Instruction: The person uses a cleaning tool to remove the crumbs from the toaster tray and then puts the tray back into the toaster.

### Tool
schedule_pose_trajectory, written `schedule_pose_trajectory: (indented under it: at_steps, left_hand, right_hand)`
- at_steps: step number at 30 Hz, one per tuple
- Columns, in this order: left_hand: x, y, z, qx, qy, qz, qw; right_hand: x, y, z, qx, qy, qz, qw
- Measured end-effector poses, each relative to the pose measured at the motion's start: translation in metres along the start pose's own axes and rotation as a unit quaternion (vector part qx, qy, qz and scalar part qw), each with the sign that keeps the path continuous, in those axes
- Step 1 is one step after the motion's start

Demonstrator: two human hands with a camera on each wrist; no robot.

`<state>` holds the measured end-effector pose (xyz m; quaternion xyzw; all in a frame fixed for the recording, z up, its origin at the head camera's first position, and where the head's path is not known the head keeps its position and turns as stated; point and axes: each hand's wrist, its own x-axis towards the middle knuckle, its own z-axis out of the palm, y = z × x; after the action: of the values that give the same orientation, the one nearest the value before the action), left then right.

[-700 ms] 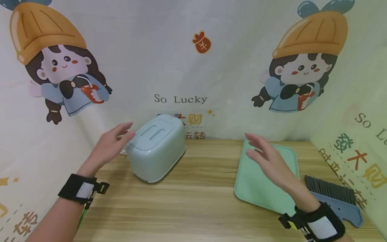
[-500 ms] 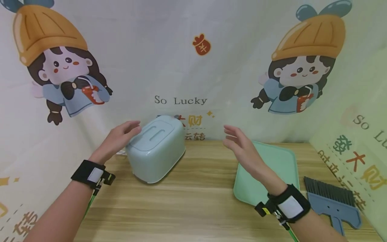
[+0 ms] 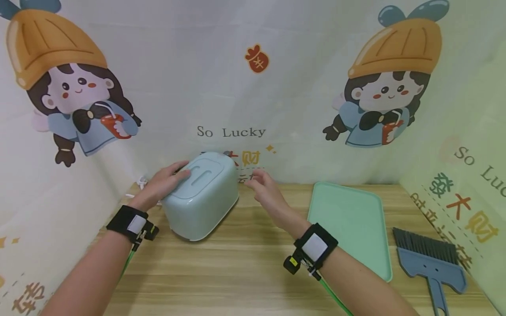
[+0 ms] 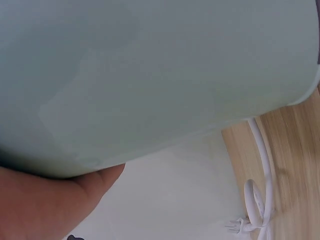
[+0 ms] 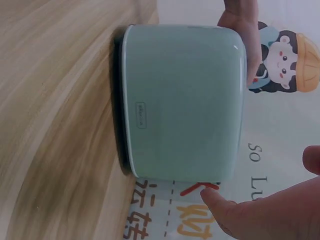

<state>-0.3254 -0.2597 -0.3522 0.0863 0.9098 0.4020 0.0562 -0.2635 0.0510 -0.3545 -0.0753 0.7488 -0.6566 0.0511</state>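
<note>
A pale mint toaster (image 3: 199, 199) with two long slot shapes on top stands at an angle on the wooden table. Against its left side lies my left hand (image 3: 164, 184), thumb along the upper edge; the other fingers are partly hidden behind the toaster. The left wrist view catches part of that hand (image 4: 55, 200) at the toaster's wall (image 4: 160, 75). My right hand (image 3: 272, 197) hovers just right of the toaster, fingers loosely bent and holding nothing. In the right wrist view, a small label (image 5: 141, 115) marks the toaster's side.
A green tray (image 3: 348, 219) lies on the right of the table (image 3: 221, 272). Right of it is a blue brush (image 3: 431, 263) with dark bristles. A white cord (image 4: 262, 175) with a plug is behind the toaster. Printed cloth (image 3: 300, 87) hangs at the back and sides.
My right hand has swung left from over the tray to beside the toaster. My left hand has moved right onto the toaster's side. The toaster has stayed in place.
</note>
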Motion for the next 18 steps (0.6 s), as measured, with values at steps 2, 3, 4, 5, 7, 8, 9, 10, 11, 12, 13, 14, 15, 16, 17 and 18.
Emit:
schedule_pose_trajectory:
  at_steps: [2, 3, 4, 5, 7, 8, 9, 10, 11, 12, 13, 14, 15, 16, 17, 18]
  left_hand:
    - [-0.001, 0.001, 0.003, 0.006, 0.000, -0.006, 1.0000]
    - [-0.001, 0.001, 0.005, 0.008, 0.000, -0.008, 0.9999]
    - [-0.001, 0.001, 0.006, 0.006, -0.002, -0.009, 0.9999]
    - [-0.002, 0.002, 0.007, 0.003, -0.004, -0.013, 0.9999]
    - [-0.003, 0.004, 0.010, -0.005, -0.008, -0.015, 0.9998]
    - [-0.004, 0.006, 0.012, -0.007, -0.008, -0.017, 0.9998]
    - [-0.005, 0.008, 0.014, -0.008, -0.006, -0.017, 0.9998]
    - [-0.006, 0.010, 0.016, -0.009, -0.004, -0.018, 0.9998]
    - [-0.007, 0.013, 0.018, -0.009, -0.001, -0.020, 0.9998]
    - [-0.008, 0.015, 0.020, -0.008, 0.003, -0.020, 0.9998]
    - [-0.010, 0.018, 0.023, -0.007, 0.006, -0.022, 0.9997]
    - [-0.011, 0.021, 0.025, -0.005, 0.009, -0.022, 0.9997]
    - [-0.013, 0.024, 0.028, -0.006, 0.011, -0.020, 0.9997]
    - [-0.014, 0.027, 0.032, -0.008, 0.011, -0.018, 0.9997]
    - [-0.016, 0.030, 0.035, -0.012, 0.011, -0.016, 0.9997]
    - [-0.018, 0.033, 0.038, -0.016, 0.011, -0.011, 0.9997]
  right_hand:
    - [0.002, 0.004, 0.011, -0.020, 0.004, 0.017, 1.000]
    - [0.003, 0.006, 0.016, -0.028, 0.004, 0.025, 0.999]
    - [0.003, 0.007, 0.023, -0.037, 0.006, 0.034, 0.999]
    - [0.004, 0.009, 0.028, -0.044, 0.006, 0.040, 0.998]
    - [0.004, 0.011, 0.039, -0.051, 0.009, 0.041, 0.998]
    - [0.005, 0.012, 0.043, -0.051, 0.012, 0.040, 0.998]
    - [0.006, 0.013, 0.047, -0.047, 0.016, 0.040, 0.998]
    - [0.006, 0.014, 0.050, -0.043, 0.021, 0.034, 0.998]
    - [0.007, 0.015, 0.053, -0.041, 0.025, 0.030, 0.998]
    - [0.007, 0.015, 0.056, -0.037, 0.030, 0.025, 0.999]
    - [0.008, 0.016, 0.057, -0.035, 0.035, 0.021, 0.999]
    - [0.008, 0.016, 0.059, -0.032, 0.039, 0.019, 0.999]
    - [0.008, 0.017, 0.060, -0.031, 0.043, 0.017, 0.998]
    - [0.009, 0.017, 0.060, -0.031, 0.046, 0.016, 0.998]
    - [0.008, 0.018, 0.060, -0.031, 0.049, 0.021, 0.998]
    - [0.009, 0.019, 0.060, -0.031, 0.051, 0.026, 0.998]
